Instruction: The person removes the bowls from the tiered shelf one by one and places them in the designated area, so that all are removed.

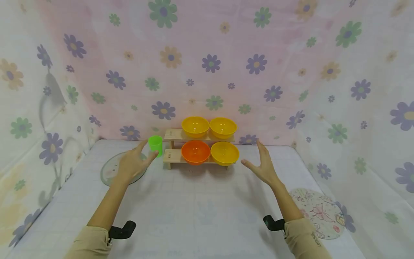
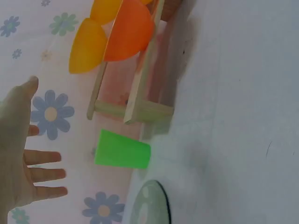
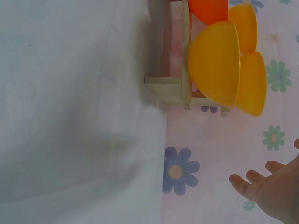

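Both hands reach forward above the table, fingers spread and holding nothing. My left hand (image 1: 133, 163) is nearest the green cup (image 1: 156, 145), its thumb overlapping the cup's lower edge in the head view. In the left wrist view the cup (image 2: 122, 150) stands upright beside the rack, apart from the fingers. My right hand (image 1: 264, 167) is to the right of a two-tier wooden rack (image 1: 173, 157). On the lower tier sit an orange bowl (image 1: 196, 153) and a yellow bowl (image 1: 225, 153). Two more yellow bowls, the left one (image 1: 195, 127) and the right one (image 1: 223, 128), sit on the upper tier.
A round pale mat with a green rim (image 1: 110, 171) lies under the left forearm. Near the right front edge lies a round mat with butterfly drawings (image 1: 323, 214). Flower-printed cloth (image 1: 207, 75) walls the white table (image 1: 197, 212) at the back and both sides.
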Demonstrator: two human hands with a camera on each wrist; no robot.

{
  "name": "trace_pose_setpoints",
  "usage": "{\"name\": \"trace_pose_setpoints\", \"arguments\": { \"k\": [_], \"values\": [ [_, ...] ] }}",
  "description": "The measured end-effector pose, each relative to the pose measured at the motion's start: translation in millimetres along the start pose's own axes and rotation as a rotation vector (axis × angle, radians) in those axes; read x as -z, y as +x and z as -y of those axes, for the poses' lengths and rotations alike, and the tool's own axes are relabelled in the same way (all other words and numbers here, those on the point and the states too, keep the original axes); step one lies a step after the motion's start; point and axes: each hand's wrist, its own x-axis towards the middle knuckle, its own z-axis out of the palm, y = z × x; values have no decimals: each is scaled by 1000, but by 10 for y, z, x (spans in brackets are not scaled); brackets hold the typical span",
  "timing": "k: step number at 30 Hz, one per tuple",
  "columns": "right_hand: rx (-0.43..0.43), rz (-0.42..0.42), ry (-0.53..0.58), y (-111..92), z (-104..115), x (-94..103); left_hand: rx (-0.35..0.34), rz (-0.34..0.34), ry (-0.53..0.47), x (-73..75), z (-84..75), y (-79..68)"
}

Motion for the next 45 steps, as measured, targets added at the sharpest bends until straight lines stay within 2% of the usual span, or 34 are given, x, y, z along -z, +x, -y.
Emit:
{"name": "trace_pose_setpoints", "arguments": {
  "k": [4,7,12,15,19,22,24,28,31,33,36,40,45],
  "values": [
    [-25,60,96,45,-62,-112,-8,-25,-224,-271,-29,13],
    [-47,92,151,65,-69,-200,29,-39,-405,-506,-22,40],
    [-57,112,248,86,108,-264,208,-68,-647,-861,10,85],
    [-42,118,283,124,156,-307,299,-100,-738,-1015,18,118],
    [-22,112,264,229,-9,-446,366,-136,-758,-1154,-4,195],
    [-18,105,247,300,-111,-544,401,-132,-738,-1219,-29,252],
    [-32,103,257,324,-95,-575,419,-124,-729,-1250,-43,278],
    [-62,120,286,311,76,-551,408,-120,-707,-1289,-40,312],
    [-91,133,295,268,241,-510,387,-103,-727,-1304,-15,329],
    [-110,139,293,260,271,-507,373,-84,-756,-1311,8,336],
    [-113,134,284,301,96,-588,348,-65,-829,-1291,16,324],
    [-118,114,289,362,-127,-703,338,-74,-883,-1314,46,309],
    [-108,88,347,326,-122,-704,346,-80,-872,-1328,64,303]
  ]
}}
